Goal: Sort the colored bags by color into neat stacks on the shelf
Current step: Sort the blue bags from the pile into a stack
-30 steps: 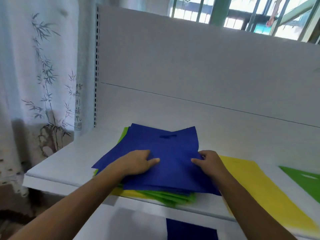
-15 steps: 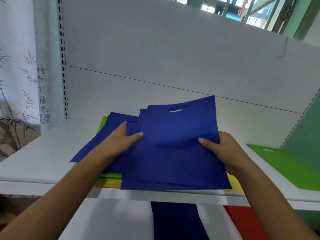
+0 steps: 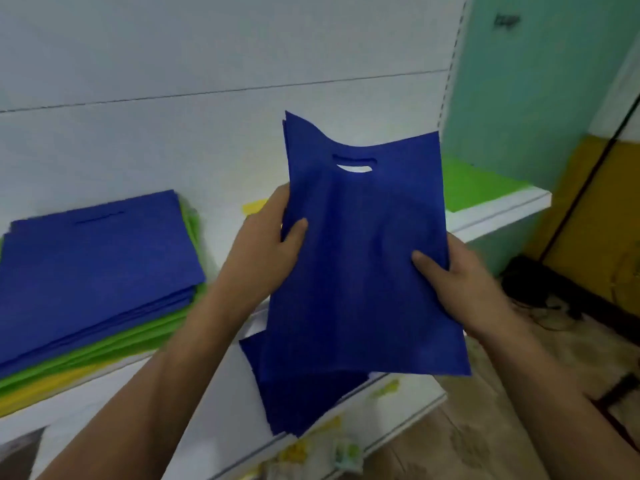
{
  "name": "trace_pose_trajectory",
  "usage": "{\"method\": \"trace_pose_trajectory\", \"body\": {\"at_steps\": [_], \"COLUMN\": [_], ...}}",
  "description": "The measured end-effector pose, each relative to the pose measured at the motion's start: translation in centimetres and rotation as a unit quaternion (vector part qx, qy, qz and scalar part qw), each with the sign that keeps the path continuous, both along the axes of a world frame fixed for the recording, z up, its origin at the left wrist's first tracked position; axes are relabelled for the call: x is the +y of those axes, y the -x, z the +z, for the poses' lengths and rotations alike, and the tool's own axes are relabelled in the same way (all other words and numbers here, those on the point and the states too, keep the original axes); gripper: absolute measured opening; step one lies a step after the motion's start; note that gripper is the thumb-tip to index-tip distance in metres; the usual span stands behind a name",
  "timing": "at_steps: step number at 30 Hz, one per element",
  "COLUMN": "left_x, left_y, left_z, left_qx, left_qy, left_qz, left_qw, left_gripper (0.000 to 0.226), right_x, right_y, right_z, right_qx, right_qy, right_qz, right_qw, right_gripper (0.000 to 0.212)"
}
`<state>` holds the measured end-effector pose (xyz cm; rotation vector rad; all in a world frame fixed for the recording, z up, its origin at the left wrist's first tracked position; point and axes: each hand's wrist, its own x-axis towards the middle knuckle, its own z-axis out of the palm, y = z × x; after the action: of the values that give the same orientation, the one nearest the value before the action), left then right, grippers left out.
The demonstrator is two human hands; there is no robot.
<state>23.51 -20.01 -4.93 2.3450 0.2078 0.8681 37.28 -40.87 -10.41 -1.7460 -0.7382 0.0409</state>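
I hold a bunch of blue bags [image 3: 367,271] with a cut-out handle up in the air, in front of the white shelf [image 3: 498,216]. My left hand [image 3: 270,247] grips their left edge and my right hand [image 3: 453,282] grips their right edge. A mixed pile lies on the shelf at the left: blue bags [image 3: 90,268] on top, green bags [image 3: 114,344] under them, yellow bags [image 3: 38,386] at the bottom. A yellow bag's corner [image 3: 254,206] shows behind my left hand. A green bag [image 3: 478,185] lies at the shelf's right end.
A lower shelf [image 3: 398,407] holds more blue bags [image 3: 298,393] below the held ones. The white back panel [image 3: 173,64] rises behind. A teal wall [image 3: 533,81], a yellow panel [image 3: 595,209] and a patterned floor [image 3: 485,427] with dark cables are at the right.
Both hands lifted a bunch of blue bags off the mixed pile and carried it right. The view swung right, so the pile now sits at the left.
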Motion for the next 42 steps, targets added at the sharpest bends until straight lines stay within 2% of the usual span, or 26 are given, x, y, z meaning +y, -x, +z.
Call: {"method": "trace_pose_trajectory", "body": {"at_steps": [4,6,9,15,19,22,25,27,31,34,35,38,41,42], "left_x": [-7.6,-11.2,-14.6,-13.6,-9.0,-4.1,0.7,4.1,9.8,11.5,11.7,12.5,12.4,12.1], "left_y": [-5.0,-7.8,-11.3,-14.8,-14.7,-13.1,-11.2,-9.9,-7.1,-6.1,-6.1,-6.1,-6.2,-5.9], "left_z": [-4.6,-8.0,-13.9,-26.0,-32.1,-34.9,-35.3,-35.7,-38.3,-40.5,-41.1,-42.6,-42.5,-42.0], "left_qx": [0.042,0.084,0.159,0.24,0.251,0.241,0.17,0.154,0.196,0.282,0.313,0.368,0.419,0.423], "left_qy": [-0.014,-0.006,0.07,0.208,0.28,0.299,0.297,0.291,0.33,0.237,0.206,0.174,0.142,0.132], "left_qz": [-0.09,-0.129,-0.141,-0.036,0.089,0.185,0.239,0.27,0.311,0.344,0.348,0.345,0.403,0.408], "left_qw": [0.995,0.988,0.975,0.948,0.922,0.905,0.909,0.905,0.87,0.864,0.859,0.846,0.801,0.798], "left_gripper": [0.05,0.05,0.046,0.038,0.034,0.046,0.022,0.021,0.034,0.043,0.048,0.071,0.084,0.082], "right_x": [-7.8,-11.5,-15.4,-15.3,-10.1,-4.7,1.9,6.5,13.9,16.4,16.7,16.5,15.7,15.2], "right_y": [-2.4,-3.9,-6.2,-10.5,-12.9,-14.3,-14.8,-14.4,-12.1,-10.7,-10.6,-10.5,-10.7,-10.6], "right_z": [-5.5,-8.8,-13.7,-22.5,-27.4,-29.8,-31.1,-32.0,-34.7,-37.2,-38.2,-40.4,-40.3,-39.4], "right_qx": [0.043,0.1,0.18,0.172,0.174,0.197,0.146,0.091,-0.003,-0.076,-0.106,-0.16,-0.138,-0.128], "right_qy": [0.037,0.069,0.134,0.191,0.189,0.164,0.15,0.16,0.219,0.301,0.319,0.367,0.374,0.37], "right_qz": [-0.035,-0.043,-0.039,0.003,0.066,0.129,0.173,0.169,0.166,0.154,0.133,0.077,0.097,0.103], "right_qw": [0.998,0.992,0.974,0.966,0.964,0.958,0.962,0.968,0.962,0.938,0.932,0.913,0.912,0.914], "right_gripper": [0.022,0.021,0.019,0.019,0.026,0.026,0.023,0.018,0.007,0.007,0.01,0.038,0.062,0.064]}}
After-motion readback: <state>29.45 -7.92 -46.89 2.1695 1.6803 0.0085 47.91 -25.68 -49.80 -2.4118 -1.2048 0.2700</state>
